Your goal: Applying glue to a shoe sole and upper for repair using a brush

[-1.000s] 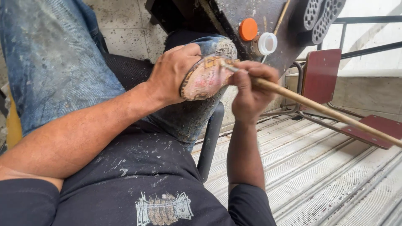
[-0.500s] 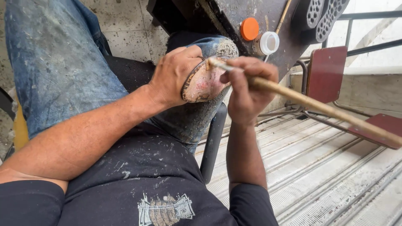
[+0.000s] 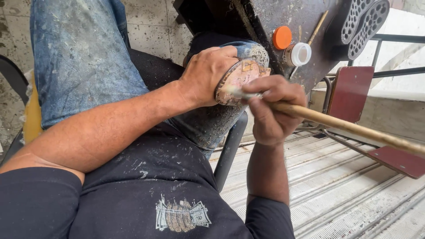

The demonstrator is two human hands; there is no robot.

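Hands (image 3: pixel 208 75) on oval worn sole (image 3: pixel 237 79), long wooden brush (image 3: pixel 345 126).

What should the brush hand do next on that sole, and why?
Probably draw the brush across the shoe sole. The right hand has the brush tip at the sole's lower edge, the left hand braces the sole on the knee, and most of its face lies above the tip.

Orange lid (image 3: pixel 282 37), open white jar (image 3: pixel 299 54), black soles (image 3: pixel 363 24)

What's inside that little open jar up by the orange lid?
The small jar stands open beside its orange lid on the dark work surface. Only a pale inside shows; its contents cannot be made out.
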